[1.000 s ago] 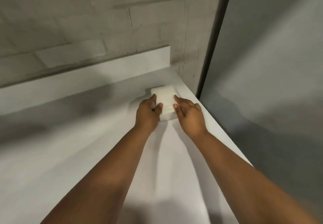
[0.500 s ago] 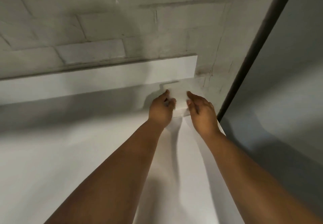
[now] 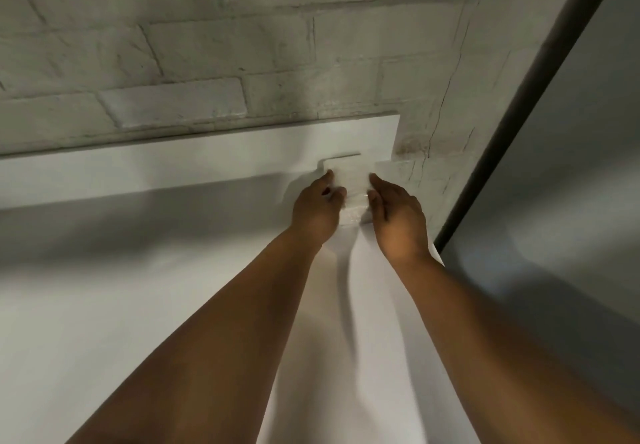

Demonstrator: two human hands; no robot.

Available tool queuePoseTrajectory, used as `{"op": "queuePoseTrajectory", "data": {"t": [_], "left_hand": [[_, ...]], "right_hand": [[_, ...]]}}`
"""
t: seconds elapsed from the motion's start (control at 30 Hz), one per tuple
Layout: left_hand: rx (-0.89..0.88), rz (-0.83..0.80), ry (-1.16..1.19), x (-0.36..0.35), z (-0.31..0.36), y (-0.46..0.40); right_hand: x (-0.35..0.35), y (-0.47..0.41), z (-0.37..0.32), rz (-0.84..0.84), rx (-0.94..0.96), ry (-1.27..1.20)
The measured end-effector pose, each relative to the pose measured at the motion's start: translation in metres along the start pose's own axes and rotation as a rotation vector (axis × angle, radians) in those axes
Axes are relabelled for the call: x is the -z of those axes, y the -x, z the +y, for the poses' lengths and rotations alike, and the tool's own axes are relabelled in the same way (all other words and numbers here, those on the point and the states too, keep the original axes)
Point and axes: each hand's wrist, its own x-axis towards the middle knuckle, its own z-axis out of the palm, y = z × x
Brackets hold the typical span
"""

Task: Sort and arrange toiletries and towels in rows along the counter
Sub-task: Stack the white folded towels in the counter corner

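Both hands grip a small white rectangular packet (image 3: 350,183), seemingly plastic-wrapped: left hand (image 3: 317,209) and right hand (image 3: 398,216) pinch its sides. It rests on the smooth white desk (image 3: 138,305), against the backsplash (image 3: 173,166) beneath rough painted brick.

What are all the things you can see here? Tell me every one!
folded towel: one, white, far right corner of the counter, against the backsplash
counter: one, white, spans the foreground
backsplash: one, white, along the counter's back edge
brick wall: one, grey-white, behind the counter
dark strip: one, right of the bricks
left hand: one, grips the towel's left side
right hand: one, grips its right side
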Motion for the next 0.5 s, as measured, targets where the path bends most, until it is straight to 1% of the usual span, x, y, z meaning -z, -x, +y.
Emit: {"op": "queuePoseTrajectory", "data": {"t": [0.2, 0.37, 0.43, 0.5], "left_hand": [[0.007, 0.003, 0.033, -0.001, 0.000, -0.010], [0.026, 0.007, 0.073, -0.003, -0.001, -0.015], [0.048, 0.016, 0.120, -0.003, 0.000, -0.015], [0.075, 0.028, 0.170, -0.004, 0.001, -0.015]], "right_hand": [[0.000, -0.008, -0.002, -0.012, -0.038, -0.002], [0.002, -0.012, -0.004, -0.053, -0.063, -0.018], [0.005, -0.011, -0.005, -0.063, -0.079, -0.078], [0.009, -0.008, -0.006, -0.046, -0.152, -0.237]]}}
